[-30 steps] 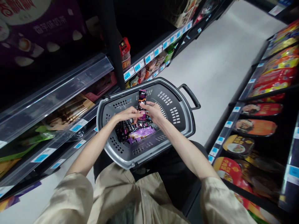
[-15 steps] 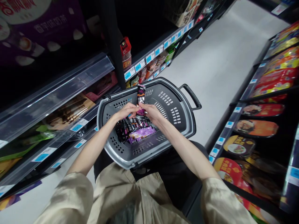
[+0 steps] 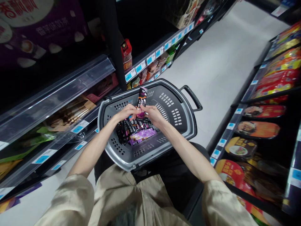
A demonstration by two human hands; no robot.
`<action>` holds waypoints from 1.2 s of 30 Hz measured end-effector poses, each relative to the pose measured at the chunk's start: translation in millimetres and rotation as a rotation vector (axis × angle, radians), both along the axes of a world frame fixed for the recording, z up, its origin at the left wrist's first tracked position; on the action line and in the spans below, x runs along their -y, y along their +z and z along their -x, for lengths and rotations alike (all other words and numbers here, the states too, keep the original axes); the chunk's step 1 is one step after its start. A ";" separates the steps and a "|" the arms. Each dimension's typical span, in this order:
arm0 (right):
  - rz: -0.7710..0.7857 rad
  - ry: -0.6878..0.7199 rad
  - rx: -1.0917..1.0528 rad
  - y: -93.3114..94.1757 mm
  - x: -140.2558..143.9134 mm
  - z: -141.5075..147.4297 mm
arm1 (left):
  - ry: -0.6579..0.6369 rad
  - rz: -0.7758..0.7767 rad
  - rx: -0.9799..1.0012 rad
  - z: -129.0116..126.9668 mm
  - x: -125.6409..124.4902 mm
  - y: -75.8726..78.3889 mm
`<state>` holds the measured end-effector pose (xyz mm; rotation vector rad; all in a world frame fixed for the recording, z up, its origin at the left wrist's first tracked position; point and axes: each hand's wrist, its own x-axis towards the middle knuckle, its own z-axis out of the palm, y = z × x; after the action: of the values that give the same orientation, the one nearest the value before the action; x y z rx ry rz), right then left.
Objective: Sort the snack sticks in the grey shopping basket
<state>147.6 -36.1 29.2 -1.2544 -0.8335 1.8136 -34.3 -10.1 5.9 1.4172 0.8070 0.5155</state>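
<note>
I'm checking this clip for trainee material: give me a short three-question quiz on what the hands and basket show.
1. True or false: both the left hand and the right hand hold the upright dark packet.
2. Where do the loose packets lie?
A. on the floor
B. in the grey basket
C. on a shelf
3. Fill in: the basket's black handle points toward the pale ___ of the aisle.

Key: 1 true; 2 B; 3 floor.
</note>
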 end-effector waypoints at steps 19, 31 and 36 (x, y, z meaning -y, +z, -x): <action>0.124 -0.080 -0.085 -2.4 7.3 5.2 | -0.088 0.265 0.116 1.4 2.4 -10.3; 0.143 -0.124 -0.119 -5.0 4.0 1.4 | -0.173 0.256 0.040 0.5 3.3 -15.5; 0.147 -0.123 -0.123 -3.4 4.8 1.0 | -0.162 0.238 0.051 1.4 3.4 -17.2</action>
<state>146.6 -40.9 25.8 -1.2422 -0.5520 1.8584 -35.8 -13.5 -11.3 1.2319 0.6820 0.3181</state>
